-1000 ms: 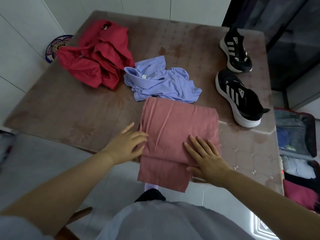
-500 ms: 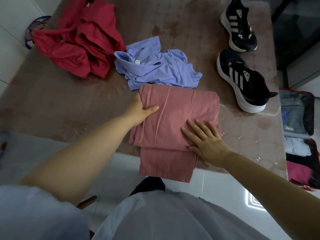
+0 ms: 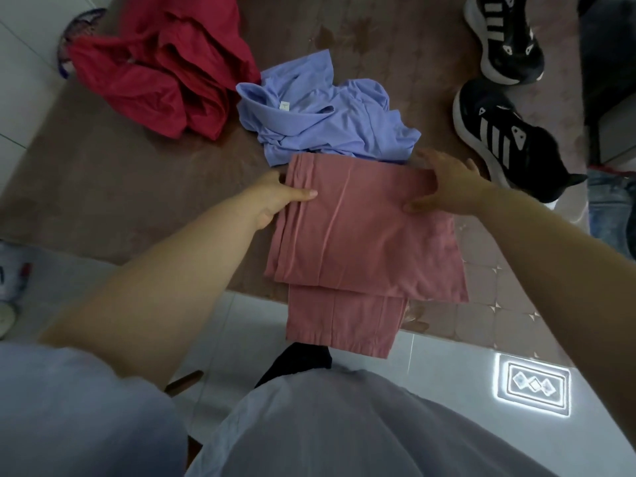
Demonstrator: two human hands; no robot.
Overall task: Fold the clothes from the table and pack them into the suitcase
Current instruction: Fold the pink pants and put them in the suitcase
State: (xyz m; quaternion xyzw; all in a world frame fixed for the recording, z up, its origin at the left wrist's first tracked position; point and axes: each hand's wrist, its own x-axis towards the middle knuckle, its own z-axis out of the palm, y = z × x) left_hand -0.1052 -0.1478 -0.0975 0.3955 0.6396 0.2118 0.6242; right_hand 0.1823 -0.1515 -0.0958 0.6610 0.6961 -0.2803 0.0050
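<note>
Folded pink trousers (image 3: 361,235) lie at the near edge of the brown table (image 3: 103,187), their leg ends hanging over it. My left hand (image 3: 275,201) pinches the far-left corner of the fold, thumb on top. My right hand (image 3: 447,187) grips the far-right corner, thumb on top and fingers behind the edge. A crumpled lilac shirt (image 3: 327,122) lies just beyond the trousers. A crumpled red garment (image 3: 165,70) sits at the far left. The open suitcase (image 3: 612,208) shows only as a sliver at the right edge.
Two black sneakers with white stripes (image 3: 506,132) (image 3: 506,39) stand on the table's right side, the nearer one close to my right hand. White tiled floor lies below the table edge, with a bright patterned reflection (image 3: 533,387) at the lower right.
My right hand left the middle of the trousers and took hold of their far-right corner. My left hand slid up to the far-left corner. The view tilted closer and down.
</note>
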